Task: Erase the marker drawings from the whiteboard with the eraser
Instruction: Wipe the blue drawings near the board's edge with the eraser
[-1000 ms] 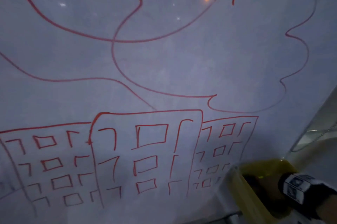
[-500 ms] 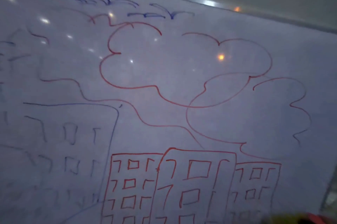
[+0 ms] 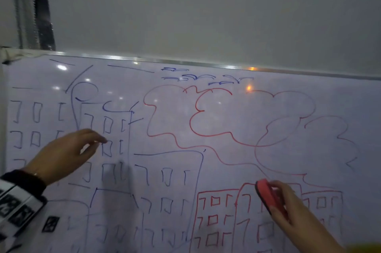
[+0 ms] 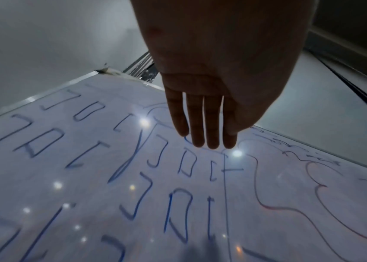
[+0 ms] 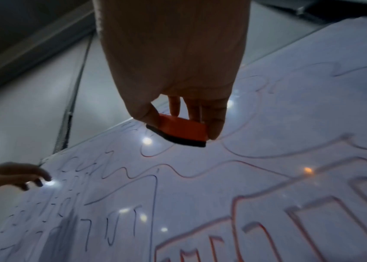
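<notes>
The whiteboard [image 3: 237, 112] carries blue marker buildings on the left and red clouds and buildings on the right. My right hand [image 3: 288, 209] grips a red eraser [image 3: 267, 195] with a black felt face, held in front of the top of the red buildings; whether it touches the board I cannot tell. In the right wrist view the eraser [image 5: 183, 132] sits between thumb and fingers just above the board [image 5: 267, 159]. My left hand [image 3: 68, 149] reaches toward the blue windows with fingers extended. Its straight fingers [image 4: 202, 127] hover at the board [image 4: 88, 177] and hold nothing.
A grey wall [image 3: 206, 15] rises above the board's metal top edge [image 3: 185, 62]. A dark vertical strip with a metal rail [image 3: 39, 9] runs down at the upper left. Something yellow [image 3: 367, 248] shows at the lower right corner.
The head view has swung up and back, bringing the board's top edge and wall into sight. Both hands have come up in front of the board, the right one holding the eraser.
</notes>
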`<state>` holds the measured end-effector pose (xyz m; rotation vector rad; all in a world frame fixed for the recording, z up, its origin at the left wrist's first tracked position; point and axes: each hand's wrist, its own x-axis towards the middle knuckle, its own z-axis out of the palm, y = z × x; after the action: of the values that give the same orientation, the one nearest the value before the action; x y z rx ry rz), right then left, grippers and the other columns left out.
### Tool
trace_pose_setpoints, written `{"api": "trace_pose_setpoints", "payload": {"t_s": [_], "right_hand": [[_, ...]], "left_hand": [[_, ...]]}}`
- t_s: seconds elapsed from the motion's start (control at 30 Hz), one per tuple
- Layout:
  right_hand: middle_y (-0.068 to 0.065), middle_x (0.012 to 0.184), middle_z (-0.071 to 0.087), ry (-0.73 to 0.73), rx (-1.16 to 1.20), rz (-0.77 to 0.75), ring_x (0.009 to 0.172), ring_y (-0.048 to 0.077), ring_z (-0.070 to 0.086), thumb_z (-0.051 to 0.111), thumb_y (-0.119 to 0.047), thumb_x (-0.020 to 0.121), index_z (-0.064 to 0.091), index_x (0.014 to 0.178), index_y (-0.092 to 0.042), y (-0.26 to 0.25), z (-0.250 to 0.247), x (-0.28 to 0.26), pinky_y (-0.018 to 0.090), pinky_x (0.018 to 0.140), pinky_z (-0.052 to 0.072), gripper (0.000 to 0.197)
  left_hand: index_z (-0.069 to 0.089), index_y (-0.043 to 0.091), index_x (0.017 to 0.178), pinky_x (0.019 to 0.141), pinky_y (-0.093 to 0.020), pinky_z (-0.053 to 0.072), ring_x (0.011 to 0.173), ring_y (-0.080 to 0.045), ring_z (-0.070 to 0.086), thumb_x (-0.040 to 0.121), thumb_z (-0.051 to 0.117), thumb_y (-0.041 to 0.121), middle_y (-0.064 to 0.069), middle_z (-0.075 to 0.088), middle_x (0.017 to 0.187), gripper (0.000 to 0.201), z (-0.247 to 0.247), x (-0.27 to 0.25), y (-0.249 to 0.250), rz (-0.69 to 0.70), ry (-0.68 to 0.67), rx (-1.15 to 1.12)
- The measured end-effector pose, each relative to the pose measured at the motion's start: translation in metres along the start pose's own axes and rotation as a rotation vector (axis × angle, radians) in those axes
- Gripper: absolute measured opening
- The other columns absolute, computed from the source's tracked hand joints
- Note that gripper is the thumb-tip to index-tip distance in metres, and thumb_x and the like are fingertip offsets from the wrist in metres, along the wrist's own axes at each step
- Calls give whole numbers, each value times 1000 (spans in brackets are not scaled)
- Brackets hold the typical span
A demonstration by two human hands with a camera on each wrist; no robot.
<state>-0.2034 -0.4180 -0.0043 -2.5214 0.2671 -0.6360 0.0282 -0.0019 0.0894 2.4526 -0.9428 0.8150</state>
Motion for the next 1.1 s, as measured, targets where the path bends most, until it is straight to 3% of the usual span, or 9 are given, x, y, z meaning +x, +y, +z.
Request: {"api": "trace_pose_setpoints", "payload": {"t_s": [0.1,0.2,0.33,0.4,0.47,0.6,0.77,0.9,1.1], "right_hand": [[-11,120,49,29,-75,-167,109,8,51,58,-30,83,31,128,-39,-36,-12,42,30,91,45,52],[-13,118,47,104,-129,-298,110,10,50,59,-32,83,33,133,-34,-62,-6,74,23,89,43,56],[-11,116,50,118,-294,-406,106,10,47,53,-41,90,28,139,-37,-113,11,93,23,82,44,55],[-5,116,53,151,-398,-468,104,15,47,50,-40,92,29,141,-33,-143,24,108,27,80,46,54],[3,114,56,234,-417,-516,102,21,49,52,-34,92,35,139,-26,-169,31,131,33,75,50,51],[10,114,53,577,-237,-424,102,27,48,56,-27,89,40,138,-22,-221,19,188,38,74,47,51],[11,115,48,651,-155,-328,105,28,46,54,-28,90,36,139,-25,-283,34,228,37,83,45,53],[11,117,45,651,-241,-377,107,25,42,52,-29,92,38,137,-23,-314,70,242,35,82,47,47],[13,116,46,777,-149,-233,109,28,40,52,-27,93,45,135,-26,-253,45,245,40,86,45,43]], "left_hand": [[61,26,114,73,-30,44,94,-17,57,93,53,16,4,57,123,25,-10,30,13,-26,57,123],[50,15,134,94,-42,42,122,-31,48,93,55,17,-9,44,141,42,-13,59,8,16,108,194],[7,17,149,115,-44,8,145,-26,4,97,38,41,-8,-1,157,65,-8,89,0,20,17,306],[-16,19,141,114,-38,-6,140,-16,-16,86,11,63,-1,-22,150,76,-7,105,-3,46,1,319],[-26,21,135,112,-35,-13,134,-12,-25,69,-11,66,0,-33,142,80,-9,120,-4,69,-28,349],[-34,20,129,109,-36,-22,128,-14,-35,62,-22,62,-4,-42,135,81,-8,137,-11,54,-85,387],[-38,18,127,104,-45,-28,122,-21,-42,94,3,56,-8,-50,130,65,4,145,-11,12,-92,429],[-45,22,120,86,-38,-42,113,-19,-52,65,-25,59,-3,-60,118,69,4,146,-15,22,-81,405],[-41,21,124,88,-38,-39,119,-21,-46,97,11,51,-2,-60,115,66,5,146,-11,20,-71,411]]}}
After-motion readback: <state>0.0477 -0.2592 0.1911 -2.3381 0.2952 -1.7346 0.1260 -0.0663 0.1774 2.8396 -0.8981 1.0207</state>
